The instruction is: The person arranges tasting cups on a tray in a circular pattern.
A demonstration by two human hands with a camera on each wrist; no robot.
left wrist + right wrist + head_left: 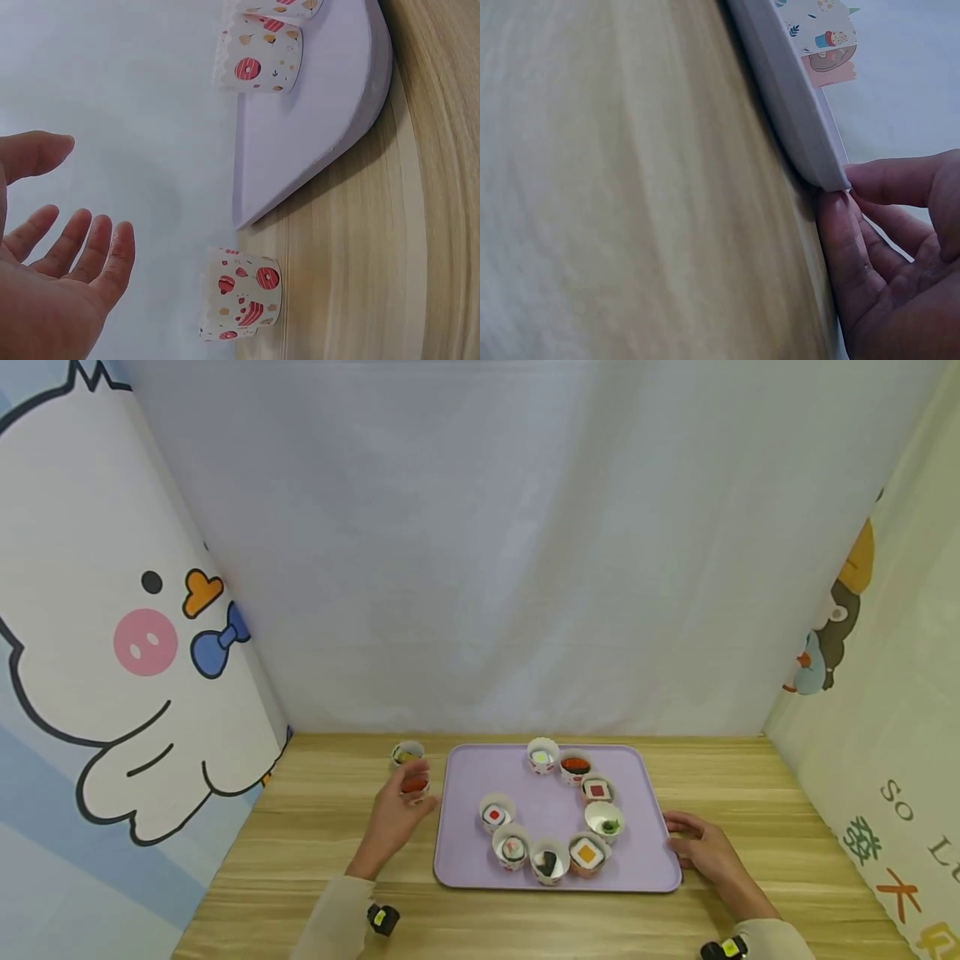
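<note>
My left hand (pixel 396 814) hovers left of the lilac tray (pixel 468 777), near a paper cup with a red filling (pixel 415 787). In the left wrist view its thumb and fingers (pixel 97 255) stand apart, with a gap to the printed cup (pixel 244 296). Behind that cup is another paper cup (pixel 407 752) with a yellowish filling. My right hand (pixel 701 850) pinches the tray's right edge; the right wrist view has the thumb and fingers (pixel 840 225) meeting at the tray rim (pixel 799 127).
Paper cups with sushi-like pieces form an open ring on the tray, among them an orange-red one (pixel 576 766), one with green bits (pixel 604 821) and a white-and-red one (pixel 496 814). The wooden table (pixel 300 827) meets a pale curtain (pixel 480 610) behind; printed cloths hang at both sides.
</note>
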